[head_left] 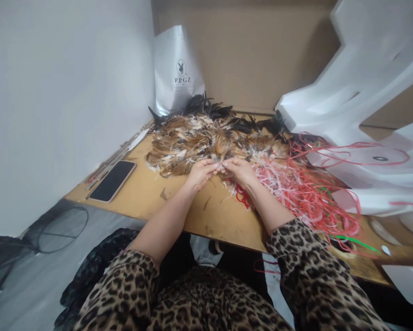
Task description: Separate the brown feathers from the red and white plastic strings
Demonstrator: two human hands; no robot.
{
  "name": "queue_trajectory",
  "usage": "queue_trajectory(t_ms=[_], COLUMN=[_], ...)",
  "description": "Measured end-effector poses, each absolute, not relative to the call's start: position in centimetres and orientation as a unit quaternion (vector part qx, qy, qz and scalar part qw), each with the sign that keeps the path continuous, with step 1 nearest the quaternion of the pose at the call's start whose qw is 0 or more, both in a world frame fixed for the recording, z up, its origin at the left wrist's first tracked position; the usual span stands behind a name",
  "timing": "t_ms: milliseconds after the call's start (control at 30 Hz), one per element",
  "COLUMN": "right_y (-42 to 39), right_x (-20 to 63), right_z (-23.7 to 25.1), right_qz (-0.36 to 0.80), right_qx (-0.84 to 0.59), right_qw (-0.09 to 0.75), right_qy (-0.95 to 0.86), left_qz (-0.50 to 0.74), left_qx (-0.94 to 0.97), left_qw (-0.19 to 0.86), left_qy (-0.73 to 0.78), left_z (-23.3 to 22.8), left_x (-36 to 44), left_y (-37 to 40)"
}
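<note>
While only the head view is on hand, it shows both hands meeting at the near edge of a heap of feathers (209, 138) that lies across the middle of the desk (147, 193) and runs up to its far edge. The left hand (201, 173) and the right hand (240, 171) have their fingertips drawn together, pinching a small tuft of feathers between them where the hands touch; what exactly sits in the pinch is too small to tell. The feathers look very light, soft and easily bent, likely to drift or slip loose, so a gentle hold at the stiffer quill ends seems a better grip than the fluffy tips. Just beside the right hand, toward the desk's right edge, spreads a tangle of red and pink strips (306, 188), thin and limp. A phone (113, 180) lies flat near the left edge, well apart from the hands. A white bag (177, 69) stands at the far left corner, and white foam pieces (364, 92) crowd the right side.
</note>
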State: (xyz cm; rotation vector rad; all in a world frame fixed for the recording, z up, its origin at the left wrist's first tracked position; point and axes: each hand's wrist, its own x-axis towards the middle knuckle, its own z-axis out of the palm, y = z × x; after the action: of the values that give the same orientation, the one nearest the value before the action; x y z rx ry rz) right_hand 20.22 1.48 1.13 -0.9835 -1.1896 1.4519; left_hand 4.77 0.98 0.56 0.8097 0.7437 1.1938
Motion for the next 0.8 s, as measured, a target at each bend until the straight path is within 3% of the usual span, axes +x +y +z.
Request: queue_trajectory(t_ms=[800], right_y=[2.1], right_x=[21.0], right_z=[0.2], right_qz=[0.634], right_qx=[-0.372], right_qw=[0.478], right_qy=[-0.481], left_qz=[0.509], left_qx=[0.364], left_qw=[0.702], left_qy=[0.341], left_z=[0.5], left_x=[5.0], left_y=[0.9])
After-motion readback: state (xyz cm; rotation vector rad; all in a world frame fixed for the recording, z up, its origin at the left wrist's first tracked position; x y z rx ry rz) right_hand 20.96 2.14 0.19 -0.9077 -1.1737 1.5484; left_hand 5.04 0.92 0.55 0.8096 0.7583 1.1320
